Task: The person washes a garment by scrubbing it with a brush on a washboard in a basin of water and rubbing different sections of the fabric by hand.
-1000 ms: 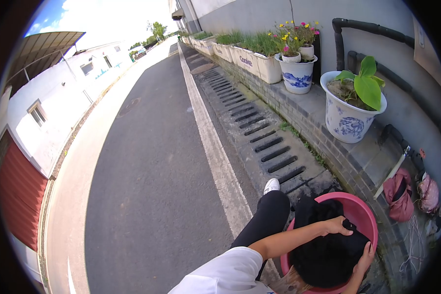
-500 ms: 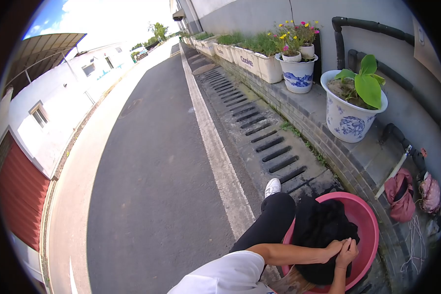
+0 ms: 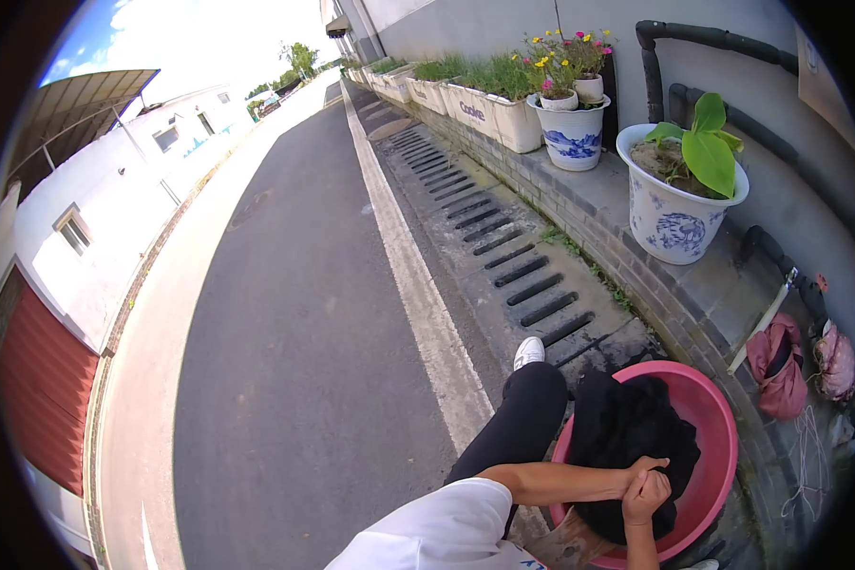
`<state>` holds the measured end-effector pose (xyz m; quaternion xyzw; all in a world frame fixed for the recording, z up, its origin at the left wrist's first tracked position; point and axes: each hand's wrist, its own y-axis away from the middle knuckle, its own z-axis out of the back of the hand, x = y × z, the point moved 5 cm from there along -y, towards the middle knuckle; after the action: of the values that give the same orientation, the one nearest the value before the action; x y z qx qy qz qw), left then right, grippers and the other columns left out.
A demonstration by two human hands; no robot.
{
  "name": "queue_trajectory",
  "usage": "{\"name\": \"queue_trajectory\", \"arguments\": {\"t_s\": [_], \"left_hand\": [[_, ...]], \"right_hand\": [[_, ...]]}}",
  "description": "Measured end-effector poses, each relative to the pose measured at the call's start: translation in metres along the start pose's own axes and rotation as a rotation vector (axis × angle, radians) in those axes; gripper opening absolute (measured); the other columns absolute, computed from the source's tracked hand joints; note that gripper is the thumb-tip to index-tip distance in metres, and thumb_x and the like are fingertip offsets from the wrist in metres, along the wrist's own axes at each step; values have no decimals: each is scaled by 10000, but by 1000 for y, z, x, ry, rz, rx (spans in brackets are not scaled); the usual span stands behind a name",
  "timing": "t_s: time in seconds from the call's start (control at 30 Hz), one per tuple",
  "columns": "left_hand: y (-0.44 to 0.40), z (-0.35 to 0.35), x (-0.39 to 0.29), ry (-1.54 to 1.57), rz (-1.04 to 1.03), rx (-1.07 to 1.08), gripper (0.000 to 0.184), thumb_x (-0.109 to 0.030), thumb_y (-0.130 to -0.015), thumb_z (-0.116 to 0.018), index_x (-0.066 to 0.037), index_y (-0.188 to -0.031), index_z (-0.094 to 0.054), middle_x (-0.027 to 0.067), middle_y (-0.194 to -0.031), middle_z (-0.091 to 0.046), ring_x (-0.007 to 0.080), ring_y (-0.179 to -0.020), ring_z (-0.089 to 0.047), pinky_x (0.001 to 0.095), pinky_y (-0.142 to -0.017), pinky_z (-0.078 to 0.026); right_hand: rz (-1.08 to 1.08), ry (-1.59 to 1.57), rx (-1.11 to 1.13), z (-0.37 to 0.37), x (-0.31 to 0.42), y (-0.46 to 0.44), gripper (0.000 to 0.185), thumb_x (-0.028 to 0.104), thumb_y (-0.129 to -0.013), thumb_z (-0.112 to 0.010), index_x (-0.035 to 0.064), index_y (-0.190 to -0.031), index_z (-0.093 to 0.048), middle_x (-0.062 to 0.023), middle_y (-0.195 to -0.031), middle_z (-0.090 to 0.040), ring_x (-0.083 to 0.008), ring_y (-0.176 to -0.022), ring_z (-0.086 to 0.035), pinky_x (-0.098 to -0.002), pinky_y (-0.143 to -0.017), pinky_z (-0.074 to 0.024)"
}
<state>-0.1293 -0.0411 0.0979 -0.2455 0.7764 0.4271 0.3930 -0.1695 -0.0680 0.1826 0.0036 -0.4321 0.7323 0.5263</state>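
A dark, soft black cloth is bunched in a pink basin and hangs over its far left rim. My left hand is closed on the cloth, its arm reaching across from the left. Pressed close beside it, my right hand is also closed on the cloth, with its forearm coming up from below. The fold between the fingers is mostly hidden. A wooden board leans in the near side of the basin, partly under my left arm.
A slotted drain cover runs ahead of the basin, along a brick ledge. On the ledge stand a blue-and-white plant pot, a flower pot and long planters. Pink bundles and white string lie at right.
Both hands have shifted slightly left and toward me over the black cloth, still close together. The camera view has tilted a little.
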Motion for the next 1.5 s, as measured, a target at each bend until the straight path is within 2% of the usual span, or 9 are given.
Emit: {"name": "queue_trajectory", "arguments": {"t_s": [0.2,0.33,0.5,0.77,1.0,1.13,1.33,1.4,1.5], "left_hand": [[-41,14,53,-197,-16,-99,592,-445,-928,-491,101,-1146,-564,206,-1116,-609,215,-1077,-552,338,-919,-411],[8,26,-31,-109,-32,-109,667,-662,-794,-578,-33,-1012,-572,104,-1056,-555,182,-1003,-503,319,-891,-384],[9,18,-46,-386,-379,19,350,-160,-658,-822,-55,-868,-561,78,-869,-556,158,-895,-507,302,-815,-403],[1,34,-105,-180,-675,9,138,-70,-771,-726,-15,-825,-612,1,-791,-583,67,-803,-522,244,-758,-412],[10,41,-122,-222,-481,112,135,-126,-787,-725,-46,-835,-626,-31,-818,-578,61,-822,-505,254,-779,-400],[-6,30,-96,-62,-376,223,178,-190,-819,-710,-75,-926,-625,-26,-896,-580,71,-869,-510,246,-823,-389],[0,20,-61,285,-58,20,426,-459,-876,-615,-46,-979,-606,13,-937,-570,99,-863,-511,256,-778,-420],[-38,12,-6,142,124,106,474,-520,-886,-564,-50,-908,-617,47,-951,-593,74,-884,-520,272,-755,-433],[-19,0,6,238,7,-17,487,-476,-924,-494,-11,-978,-631,85,-1054,-613,114,-976,-542,298,-847,-414]], "right_hand": [[-410,70,-59,11,-77,1,476,250,-993,-404,-73,-654,-486,-222,-553,-457,-351,-474,-422,-433,-473,-302],[-790,-468,-26,17,-109,2,522,374,-999,-410,31,-608,-452,17,-578,-405,-94,-565,-362,-317,-527,-324],[-906,-596,71,20,-123,13,433,333,-994,-437,-10,-737,-496,6,-672,-456,-94,-647,-395,-261,-604,-355],[-518,88,490,67,-100,-5,250,16,-693,-707,-52,-865,-539,-96,-801,-524,-203,-728,-500,-337,-644,-388],[-751,-1178,104,90,-103,1,292,201,-870,-609,-22,-1052,-559,-90,-1112,-576,-191,-955,-567,-324,-844,-454],[-995,-491,-272,72,-131,23,409,317,-948,-522,-24,-1174,-508,-122,-1238,-517,-211,-1169,-473,-334,-1015,-335],[-418,-263,-150,47,-30,-17,265,217,-951,-498,-13,-1083,-489,-142,-1061,-523,-259,-1034,-500,-362,-913,-373],[-231,-262,142,16,5,-9,256,228,-855,-621,-10,-879,-530,-197,-759,-567,-382,-728,-590,-382,-658,-460],[-42,-192,-36,10,-29,-6,307,184,-864,-596,3,-669,-443,-172,-607,-508,-366,-538,-528,-411,-483,-374]]}}
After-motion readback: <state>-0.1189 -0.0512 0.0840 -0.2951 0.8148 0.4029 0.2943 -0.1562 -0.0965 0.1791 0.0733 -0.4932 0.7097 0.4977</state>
